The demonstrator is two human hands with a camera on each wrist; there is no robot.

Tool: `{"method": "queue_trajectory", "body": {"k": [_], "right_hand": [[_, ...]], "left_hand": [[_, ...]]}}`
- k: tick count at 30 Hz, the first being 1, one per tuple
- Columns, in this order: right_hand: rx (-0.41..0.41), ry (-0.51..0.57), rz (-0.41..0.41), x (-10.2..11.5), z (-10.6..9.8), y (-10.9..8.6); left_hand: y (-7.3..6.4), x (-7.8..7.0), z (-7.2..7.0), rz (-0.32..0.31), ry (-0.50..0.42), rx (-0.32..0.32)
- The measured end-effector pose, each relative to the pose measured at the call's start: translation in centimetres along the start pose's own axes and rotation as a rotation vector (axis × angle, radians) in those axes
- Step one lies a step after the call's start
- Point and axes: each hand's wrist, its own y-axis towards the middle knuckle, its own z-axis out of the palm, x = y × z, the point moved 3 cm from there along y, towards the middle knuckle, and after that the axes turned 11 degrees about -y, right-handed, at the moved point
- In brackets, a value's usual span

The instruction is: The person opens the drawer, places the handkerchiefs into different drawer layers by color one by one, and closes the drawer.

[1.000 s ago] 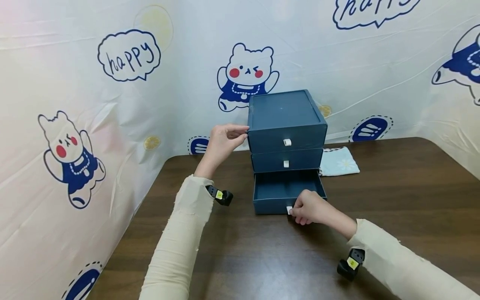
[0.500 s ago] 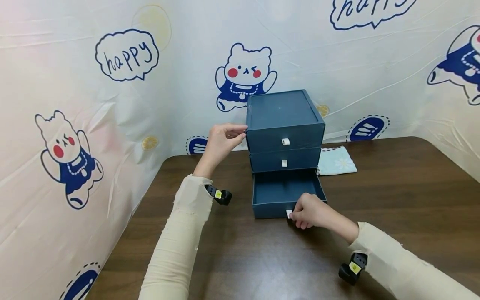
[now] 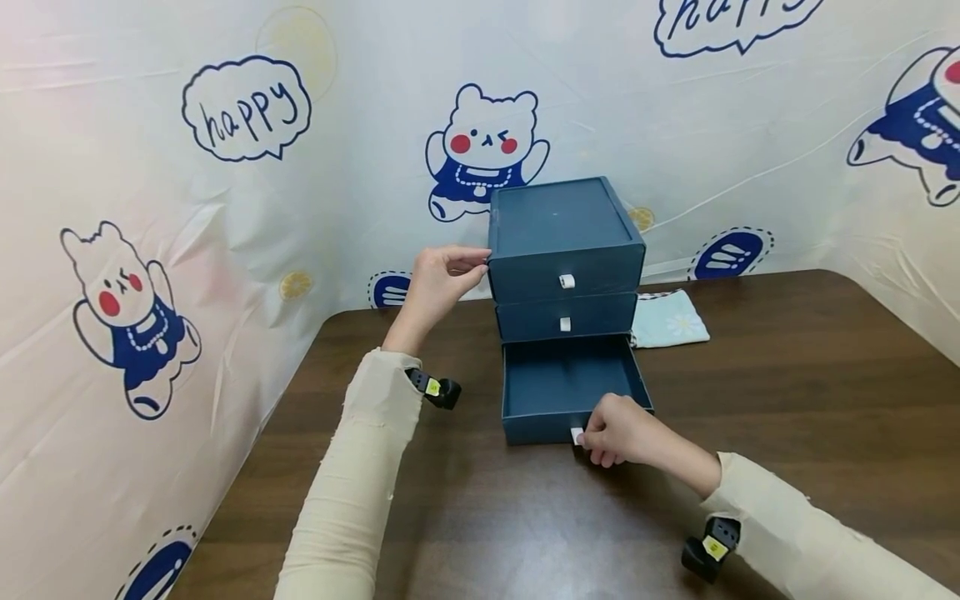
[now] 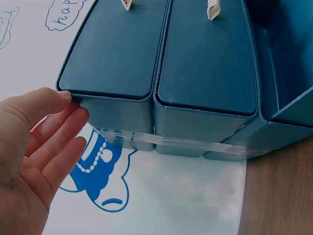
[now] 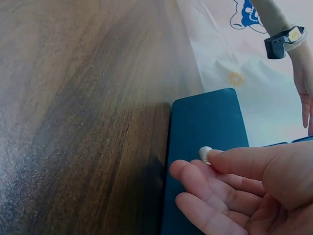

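Observation:
A dark blue drawer box (image 3: 562, 218) with three stacked drawers stands on the brown table. The bottom drawer (image 3: 566, 379) is pulled out and shows its bare inside. My right hand (image 3: 622, 429) pinches its small white pull tab (image 5: 205, 153) between thumb and curled fingers. My left hand (image 3: 438, 287) touches the upper left front corner of the box. In the left wrist view, the left thumb lies at the front edge, with the fairly straight fingers against the side. Both upper drawers are pushed in, each with a white tab.
A folded light blue cloth (image 3: 670, 319) lies on the table (image 3: 787, 400) just right of the box. Behind the table hangs a white sheet (image 3: 360, 167) printed with cartoon bears. Clear tape (image 4: 171, 142) runs across the side of the box.
The bottom drawer has come further out toward me, drawn by my right hand on its tab. My left hand stays at the box corner. The whole view has shifted slightly.

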Motion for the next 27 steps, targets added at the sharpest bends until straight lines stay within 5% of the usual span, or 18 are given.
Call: {"method": "queue_trajectory", "body": {"k": [27], "right_hand": [[-0.018, 0.004, -0.074, -0.7, 0.4, -1.1]], "left_hand": [[0.0, 0.1, -0.1, 0.007, -0.014, -0.005]]}}
